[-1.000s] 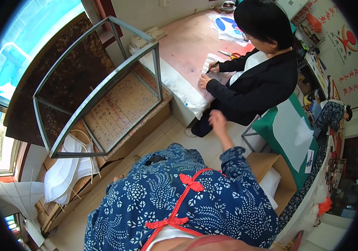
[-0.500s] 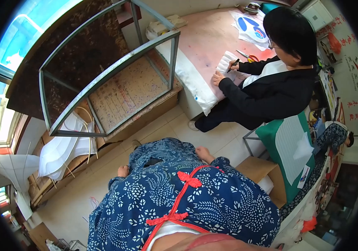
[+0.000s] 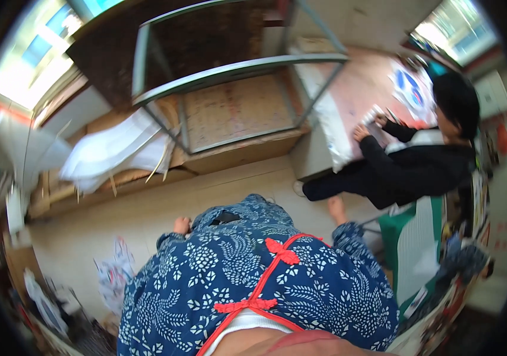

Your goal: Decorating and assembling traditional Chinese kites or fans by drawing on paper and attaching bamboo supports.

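I look down at my own blue flower-print jacket (image 3: 247, 291) with red knot fastenings. My left hand (image 3: 181, 225) hangs beside my left hip, small and rounded from this angle, with nothing visible in it. My right hand (image 3: 336, 209) hangs at my right side above the pale floor, fingers loose and empty. It is close to the leg of a person in black (image 3: 419, 169), who bends over a reddish table (image 3: 357, 95) with both hands on a white packet (image 3: 373, 114).
A grey metal frame (image 3: 236, 68) stands on a low wooden platform (image 3: 236, 157) ahead. White sheets (image 3: 111, 151) lie to its left. A green stand (image 3: 407, 237) and printed papers sit at my right, with bags (image 3: 111, 276) on the floor at my left.
My right hand, raised towards the person in black a second ago, has come down to my side. The view has swung, so the metal frame now sits straight ahead and that person farther right.
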Action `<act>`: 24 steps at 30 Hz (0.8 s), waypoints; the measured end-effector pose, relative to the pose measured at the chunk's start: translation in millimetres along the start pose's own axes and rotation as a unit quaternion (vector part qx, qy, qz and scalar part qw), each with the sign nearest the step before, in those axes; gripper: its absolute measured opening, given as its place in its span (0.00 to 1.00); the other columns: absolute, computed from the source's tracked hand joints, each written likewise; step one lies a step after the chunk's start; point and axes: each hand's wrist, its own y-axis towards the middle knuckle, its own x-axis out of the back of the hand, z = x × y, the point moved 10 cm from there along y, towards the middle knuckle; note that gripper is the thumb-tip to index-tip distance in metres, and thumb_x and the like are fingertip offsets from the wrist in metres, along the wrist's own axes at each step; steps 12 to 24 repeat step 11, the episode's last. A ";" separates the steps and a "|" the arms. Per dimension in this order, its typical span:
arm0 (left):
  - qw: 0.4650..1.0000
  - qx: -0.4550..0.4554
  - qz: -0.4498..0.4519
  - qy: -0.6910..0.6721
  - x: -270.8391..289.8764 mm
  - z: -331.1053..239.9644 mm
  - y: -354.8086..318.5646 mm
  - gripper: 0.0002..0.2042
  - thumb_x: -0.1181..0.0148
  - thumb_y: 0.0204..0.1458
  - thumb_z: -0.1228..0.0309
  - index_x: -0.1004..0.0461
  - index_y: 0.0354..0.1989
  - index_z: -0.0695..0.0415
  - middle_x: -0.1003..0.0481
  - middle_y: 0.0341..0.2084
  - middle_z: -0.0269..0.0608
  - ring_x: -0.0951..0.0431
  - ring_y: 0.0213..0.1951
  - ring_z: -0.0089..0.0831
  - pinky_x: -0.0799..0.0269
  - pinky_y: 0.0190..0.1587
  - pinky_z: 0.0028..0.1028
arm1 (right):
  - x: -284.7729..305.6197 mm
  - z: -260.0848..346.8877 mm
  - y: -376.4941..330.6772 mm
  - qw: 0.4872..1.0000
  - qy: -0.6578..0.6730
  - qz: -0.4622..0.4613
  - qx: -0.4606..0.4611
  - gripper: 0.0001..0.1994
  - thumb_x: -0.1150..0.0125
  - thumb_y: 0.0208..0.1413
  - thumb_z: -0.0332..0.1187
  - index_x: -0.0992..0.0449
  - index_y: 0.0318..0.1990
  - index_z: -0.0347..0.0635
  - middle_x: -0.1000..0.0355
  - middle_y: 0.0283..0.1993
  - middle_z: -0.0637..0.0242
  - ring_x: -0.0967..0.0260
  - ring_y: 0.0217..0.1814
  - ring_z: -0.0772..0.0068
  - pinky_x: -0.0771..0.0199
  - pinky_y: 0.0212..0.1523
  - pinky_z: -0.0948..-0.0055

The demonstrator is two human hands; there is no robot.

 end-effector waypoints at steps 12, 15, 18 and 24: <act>0.930 0.218 -0.136 -0.263 128.9 284.2 -74.7 0.12 0.52 0.46 0.67 0.29 0.29 0.66 0.27 0.17 0.50 0.24 0.19 0.38 0.27 0.22 0.33 | -311.9 127.1 -74.4 0.895 -0.007 0.391 0.216 0.11 0.43 0.43 0.44 0.20 0.26 0.50 0.26 0.24 0.60 0.26 0.30 0.61 0.27 0.32 0.62; 0.930 0.218 -0.136 -0.263 128.9 284.2 -74.7 0.12 0.52 0.46 0.67 0.29 0.29 0.66 0.27 0.17 0.50 0.24 0.19 0.38 0.27 0.22 0.33 | -311.9 127.1 -74.4 0.895 -0.007 0.391 0.216 0.11 0.43 0.43 0.44 0.20 0.26 0.50 0.26 0.24 0.60 0.26 0.30 0.61 0.27 0.32 0.62; 0.930 0.218 -0.136 -0.263 128.9 284.2 -74.7 0.12 0.52 0.46 0.67 0.29 0.29 0.66 0.27 0.17 0.50 0.24 0.19 0.38 0.27 0.22 0.33 | -311.9 127.1 -74.4 0.895 -0.007 0.391 0.216 0.11 0.43 0.43 0.44 0.20 0.26 0.50 0.26 0.24 0.60 0.26 0.30 0.61 0.27 0.32 0.62; 0.930 0.218 -0.136 -0.263 128.9 284.2 -74.7 0.12 0.52 0.46 0.67 0.29 0.29 0.66 0.27 0.17 0.50 0.24 0.19 0.38 0.27 0.22 0.33 | -311.9 127.1 -74.4 0.895 -0.007 0.391 0.216 0.11 0.43 0.43 0.44 0.20 0.26 0.50 0.26 0.24 0.60 0.26 0.30 0.61 0.27 0.32 0.62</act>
